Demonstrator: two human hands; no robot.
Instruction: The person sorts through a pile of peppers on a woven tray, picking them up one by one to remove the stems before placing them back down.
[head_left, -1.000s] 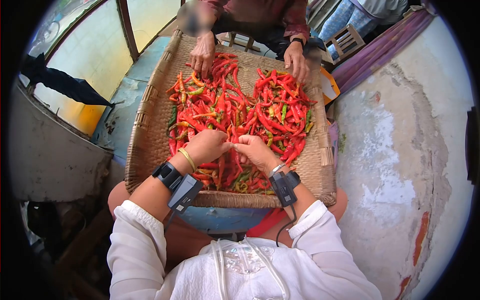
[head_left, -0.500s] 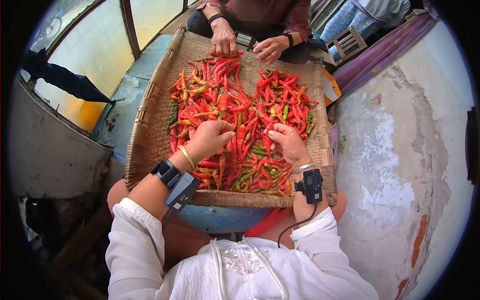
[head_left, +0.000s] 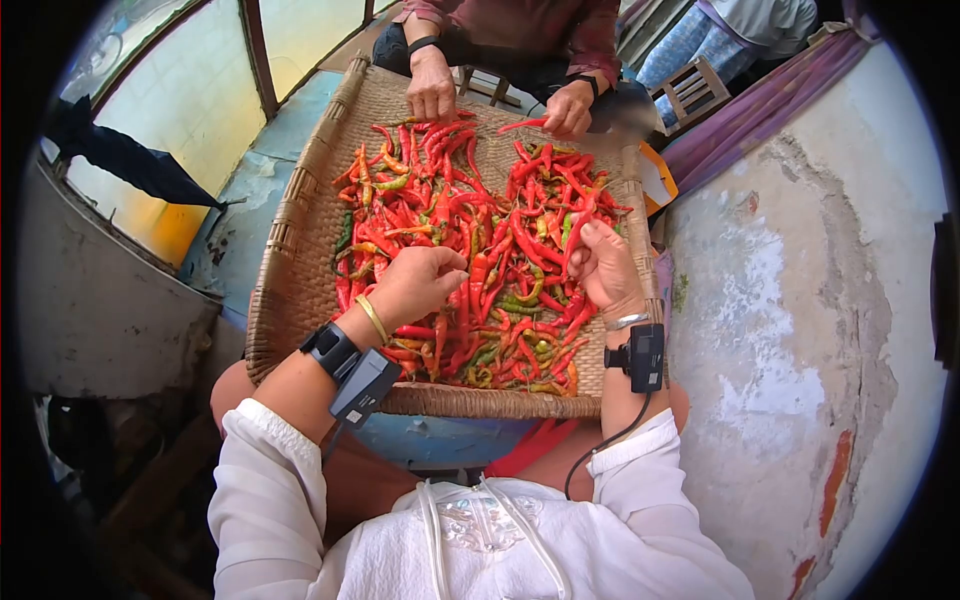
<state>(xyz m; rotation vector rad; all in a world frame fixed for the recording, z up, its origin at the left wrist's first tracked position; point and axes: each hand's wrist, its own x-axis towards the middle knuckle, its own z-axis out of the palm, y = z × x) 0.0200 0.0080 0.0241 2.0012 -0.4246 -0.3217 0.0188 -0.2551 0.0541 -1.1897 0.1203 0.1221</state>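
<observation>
A shallow woven basket (head_left: 300, 270) holds many chili peppers (head_left: 400, 205), mostly red with some green and orange. My right hand (head_left: 608, 268) pinches one red chili pepper (head_left: 576, 232) between thumb and fingers, above the right side of the heap. Over the heap's left middle, my left hand (head_left: 424, 282) has its fingers curled together; anything in them is hidden. Both my wrists carry strapped-on dark devices.
Across the basket sits a person; one hand (head_left: 433, 92) touches peppers at the far edge, the other hand (head_left: 570, 108) holds a red pepper. A folded dark umbrella (head_left: 140, 155) hangs left. A worn wall (head_left: 770, 310) stands right, near a wooden stool (head_left: 692, 92).
My right hand has moved right and slightly up, now with the red chili pepper. My left hand has barely moved. The other person's right-side hand now holds a pepper.
</observation>
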